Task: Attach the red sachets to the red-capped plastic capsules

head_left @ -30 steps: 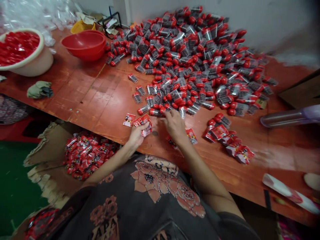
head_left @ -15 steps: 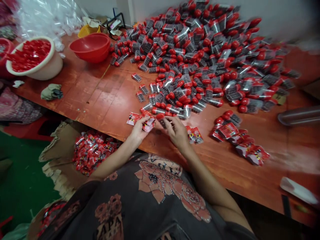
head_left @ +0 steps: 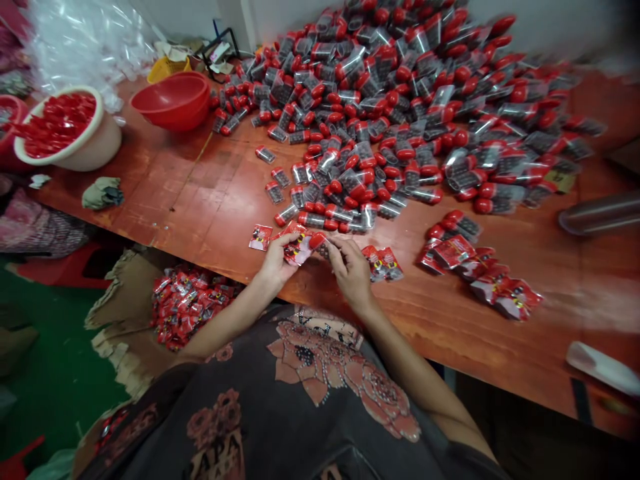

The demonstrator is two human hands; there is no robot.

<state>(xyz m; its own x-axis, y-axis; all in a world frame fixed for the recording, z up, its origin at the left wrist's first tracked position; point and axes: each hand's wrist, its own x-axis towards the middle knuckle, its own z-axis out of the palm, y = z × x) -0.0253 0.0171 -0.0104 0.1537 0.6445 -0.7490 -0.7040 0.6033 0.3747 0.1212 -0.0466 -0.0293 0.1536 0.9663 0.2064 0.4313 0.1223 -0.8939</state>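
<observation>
Head view: left hand [head_left: 275, 261] pinches a red foil sachet [head_left: 296, 251] between thumb and fingers; right hand [head_left: 353, 268] pinches a red-capped tube [head_left: 320, 244] just beside it, over the red wooden table [head_left: 150, 193]. Risk: a loose pinch could drop the tube, which might roll off the edge.

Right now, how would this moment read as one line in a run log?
left hand: holds red packet | right hand: holds red-capped tube | beyond: heap of tubes
</observation>
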